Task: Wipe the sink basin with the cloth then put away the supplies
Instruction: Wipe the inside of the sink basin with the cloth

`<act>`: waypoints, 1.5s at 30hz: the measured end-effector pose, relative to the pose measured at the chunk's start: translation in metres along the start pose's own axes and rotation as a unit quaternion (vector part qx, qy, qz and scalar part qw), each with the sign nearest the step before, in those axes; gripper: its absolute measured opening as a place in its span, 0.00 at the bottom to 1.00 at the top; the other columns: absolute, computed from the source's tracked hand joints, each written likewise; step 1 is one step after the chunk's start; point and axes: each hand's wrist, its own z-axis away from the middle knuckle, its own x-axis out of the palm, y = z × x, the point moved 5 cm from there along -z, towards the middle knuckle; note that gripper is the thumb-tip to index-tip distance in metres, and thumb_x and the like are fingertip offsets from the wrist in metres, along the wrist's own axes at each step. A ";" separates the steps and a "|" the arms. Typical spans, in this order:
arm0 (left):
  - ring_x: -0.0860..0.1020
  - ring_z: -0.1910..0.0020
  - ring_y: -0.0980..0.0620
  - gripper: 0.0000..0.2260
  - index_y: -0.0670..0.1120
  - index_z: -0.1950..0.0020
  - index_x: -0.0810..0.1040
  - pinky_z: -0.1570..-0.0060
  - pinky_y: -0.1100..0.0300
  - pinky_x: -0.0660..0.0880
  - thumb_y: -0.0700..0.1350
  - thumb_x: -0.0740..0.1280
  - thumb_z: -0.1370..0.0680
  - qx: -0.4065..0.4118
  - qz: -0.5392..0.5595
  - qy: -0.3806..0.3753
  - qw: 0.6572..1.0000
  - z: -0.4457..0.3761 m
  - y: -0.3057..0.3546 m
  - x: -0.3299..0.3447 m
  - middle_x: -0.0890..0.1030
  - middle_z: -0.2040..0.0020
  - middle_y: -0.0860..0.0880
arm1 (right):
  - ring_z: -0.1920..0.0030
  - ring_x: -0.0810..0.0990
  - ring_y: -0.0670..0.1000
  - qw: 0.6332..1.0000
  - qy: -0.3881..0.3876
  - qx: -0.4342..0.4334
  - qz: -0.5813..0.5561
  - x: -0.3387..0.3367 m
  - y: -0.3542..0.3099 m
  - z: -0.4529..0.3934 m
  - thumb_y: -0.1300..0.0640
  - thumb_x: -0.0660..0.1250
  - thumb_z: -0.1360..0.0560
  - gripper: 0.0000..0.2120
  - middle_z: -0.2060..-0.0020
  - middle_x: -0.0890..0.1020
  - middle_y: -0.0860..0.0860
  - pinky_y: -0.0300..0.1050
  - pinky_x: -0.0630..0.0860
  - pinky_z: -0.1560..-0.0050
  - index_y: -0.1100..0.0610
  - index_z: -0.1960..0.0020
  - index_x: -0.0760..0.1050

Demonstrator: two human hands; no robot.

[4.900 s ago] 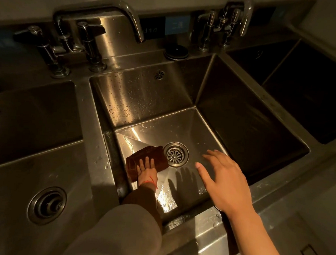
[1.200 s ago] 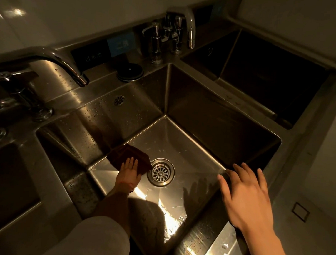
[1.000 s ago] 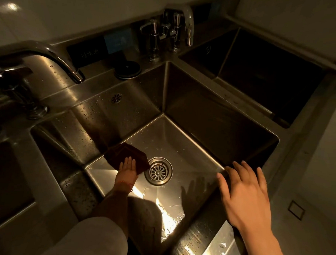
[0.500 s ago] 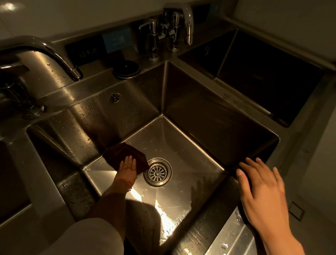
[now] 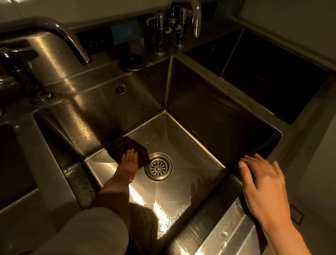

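Note:
A deep steel sink basin [image 5: 183, 145] fills the middle of the view, wet and shiny on its floor. A dark brown cloth [image 5: 122, 145] lies flat on the floor at the back left, just left of the round drain [image 5: 158, 166]. My left hand [image 5: 130, 159] presses on the cloth with straight fingers, arm reaching down into the basin. My right hand [image 5: 261, 181] is spread, fingers straight, over the basin's front right rim and holds nothing.
A curved faucet [image 5: 71, 38] reaches over the basin's back left corner. A black round lid [image 5: 132, 61] sits on the back ledge. More taps [image 5: 175, 21] stand at the back. Other basins lie to the left [image 5: 9, 168] and right [image 5: 265, 73].
My left hand and the cloth have stayed beside the drain. My right hand has drifted right, from over the basin floor to above the front right rim.

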 end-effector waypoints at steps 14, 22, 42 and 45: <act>0.43 0.23 0.39 0.26 0.36 0.23 0.41 0.25 0.48 0.44 0.37 0.51 0.18 0.019 0.023 0.023 0.999 -0.017 0.009 -0.007 0.42 0.23 0.36 | 0.35 0.68 0.50 1.000 -0.012 0.012 0.009 0.001 0.001 -0.003 0.40 0.47 0.25 0.28 0.44 0.80 0.53 0.55 0.53 0.30 0.55 0.44 0.77; 0.43 0.23 0.38 0.31 0.35 0.23 0.40 0.25 0.48 0.45 0.40 0.57 0.19 0.031 -0.009 0.023 0.999 -0.021 0.015 -0.009 0.42 0.23 0.35 | 0.37 0.64 0.44 1.000 -0.015 0.020 0.008 0.000 0.001 -0.003 0.38 0.47 0.26 0.29 0.44 0.80 0.53 0.54 0.51 0.30 0.55 0.44 0.77; 0.42 0.23 0.39 0.31 0.36 0.23 0.40 0.25 0.48 0.44 0.40 0.56 0.18 0.077 -0.009 0.037 0.996 -0.060 0.047 -0.038 0.41 0.23 0.36 | 0.35 0.62 0.41 0.999 -0.023 0.029 0.026 0.002 0.003 -0.004 0.37 0.46 0.26 0.29 0.41 0.78 0.50 0.49 0.48 0.29 0.52 0.41 0.76; 0.42 0.23 0.39 0.27 0.36 0.23 0.41 0.25 0.48 0.44 0.39 0.52 0.17 0.081 -0.002 0.041 0.996 -0.065 0.052 -0.043 0.42 0.23 0.36 | 0.35 0.62 0.41 0.999 -0.020 0.029 0.027 0.002 0.003 -0.004 0.37 0.46 0.26 0.29 0.41 0.78 0.49 0.49 0.48 0.29 0.52 0.42 0.76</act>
